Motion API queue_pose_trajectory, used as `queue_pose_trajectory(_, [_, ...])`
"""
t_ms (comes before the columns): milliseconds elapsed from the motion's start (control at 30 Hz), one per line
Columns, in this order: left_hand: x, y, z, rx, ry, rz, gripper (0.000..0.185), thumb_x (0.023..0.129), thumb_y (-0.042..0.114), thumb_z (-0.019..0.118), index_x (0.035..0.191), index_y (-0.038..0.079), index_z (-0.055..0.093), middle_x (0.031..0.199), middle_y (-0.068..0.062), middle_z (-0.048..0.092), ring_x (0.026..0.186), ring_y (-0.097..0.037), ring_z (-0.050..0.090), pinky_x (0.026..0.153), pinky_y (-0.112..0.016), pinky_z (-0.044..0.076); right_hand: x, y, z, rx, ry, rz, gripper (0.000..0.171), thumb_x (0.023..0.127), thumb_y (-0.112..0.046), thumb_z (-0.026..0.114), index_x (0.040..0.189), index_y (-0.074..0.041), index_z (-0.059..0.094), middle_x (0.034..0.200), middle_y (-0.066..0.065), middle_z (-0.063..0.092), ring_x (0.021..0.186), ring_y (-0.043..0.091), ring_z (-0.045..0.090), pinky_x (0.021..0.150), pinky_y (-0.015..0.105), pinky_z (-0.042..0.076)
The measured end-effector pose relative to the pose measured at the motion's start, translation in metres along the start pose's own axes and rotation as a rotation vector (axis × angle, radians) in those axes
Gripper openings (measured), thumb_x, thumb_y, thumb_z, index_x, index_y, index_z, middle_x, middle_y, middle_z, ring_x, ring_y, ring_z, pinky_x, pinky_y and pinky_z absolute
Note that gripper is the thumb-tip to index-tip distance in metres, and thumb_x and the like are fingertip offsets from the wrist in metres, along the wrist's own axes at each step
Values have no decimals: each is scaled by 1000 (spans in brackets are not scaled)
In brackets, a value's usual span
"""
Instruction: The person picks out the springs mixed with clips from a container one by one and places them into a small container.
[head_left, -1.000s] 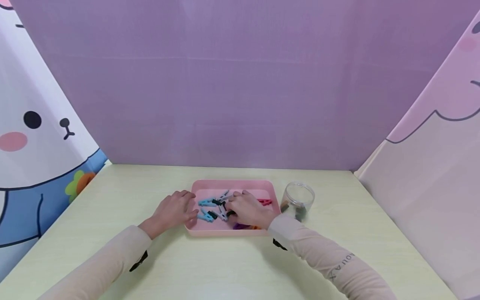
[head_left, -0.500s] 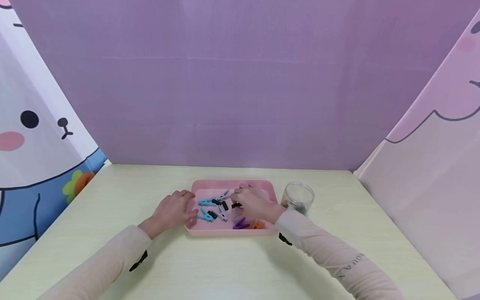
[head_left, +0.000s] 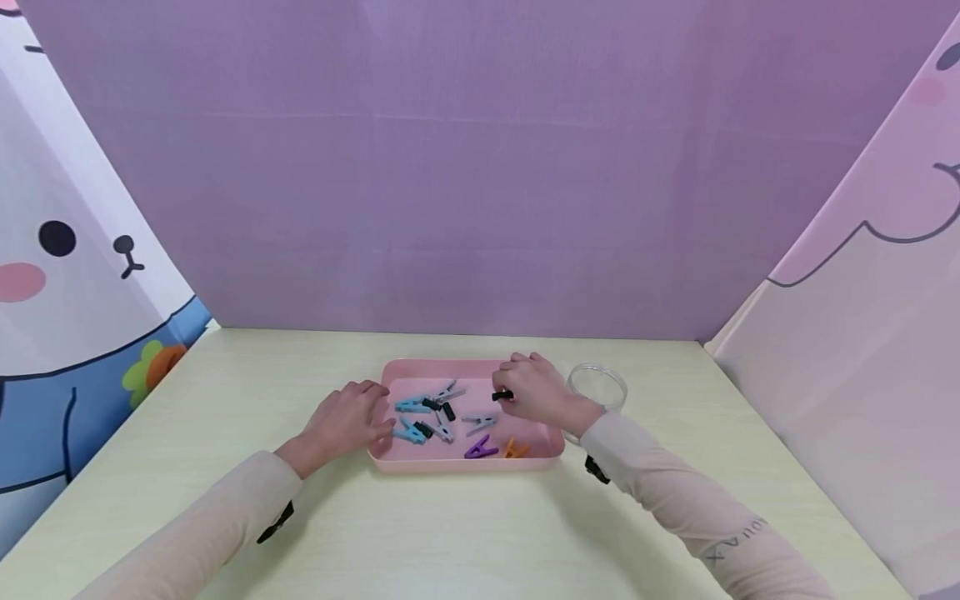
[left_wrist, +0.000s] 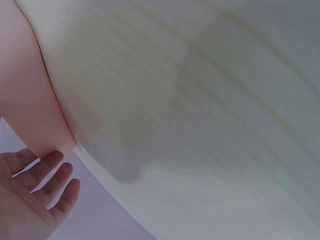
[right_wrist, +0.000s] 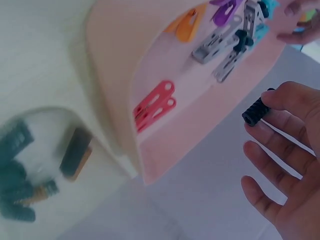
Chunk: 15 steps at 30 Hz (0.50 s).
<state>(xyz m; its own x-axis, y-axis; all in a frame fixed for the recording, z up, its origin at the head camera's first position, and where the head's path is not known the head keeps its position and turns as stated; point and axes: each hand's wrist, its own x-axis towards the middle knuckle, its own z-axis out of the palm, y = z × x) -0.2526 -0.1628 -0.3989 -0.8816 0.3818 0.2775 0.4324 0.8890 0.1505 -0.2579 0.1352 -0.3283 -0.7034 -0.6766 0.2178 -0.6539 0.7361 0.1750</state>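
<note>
A pink tray (head_left: 397, 457) lies on the pale table and holds several clothes pegs: blue (head_left: 412, 406), grey (head_left: 480, 421), purple (head_left: 480, 450), orange (head_left: 516, 450). My right hand (head_left: 517, 392) hovers over the tray's far right corner and pinches a small black peg (head_left: 502, 395) between thumb and forefinger. The right wrist view shows that black peg (right_wrist: 256, 111) in my fingertips, above the tray (right_wrist: 115, 75) with a red peg (right_wrist: 154, 105) in it. My left hand (head_left: 378, 410) rests with straight fingers against the tray's left wall, holding nothing. The left wrist view shows its open palm (left_wrist: 30, 200).
A clear round jar (head_left: 596, 387) stands just right of the tray, with several dark pegs inside (right_wrist: 20, 200). Purple and cartoon-printed panels wall in the table at the back and on both sides. Bare tabletop (head_left: 480, 533) lies in front of the tray.
My right hand has risen from the tray's middle with the black peg and moved right and back, towards the jar. The left hand has stayed put.
</note>
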Motion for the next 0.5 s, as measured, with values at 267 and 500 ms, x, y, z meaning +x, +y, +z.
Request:
queue_pose_trajectory(267, [0, 0, 1, 3, 1, -1, 53, 78, 41, 64, 115, 3, 58, 115, -14, 60, 102, -33, 57, 76, -43, 52, -11, 20, -7, 26, -9, 85, 8, 76, -21, 71, 81, -19, 65, 79, -9, 62, 75, 10, 48, 68, 29, 40])
queue_pose_trajectory(500, [-1, 1, -1, 14, 10, 8, 53, 78, 41, 64, 115, 3, 58, 114, -14, 61, 101, -32, 58, 74, -42, 53, -25, 35, -18, 48, 24, 128, 5, 78, -19, 68, 82, -18, 67, 81, -7, 64, 76, 12, 50, 68, 33, 43])
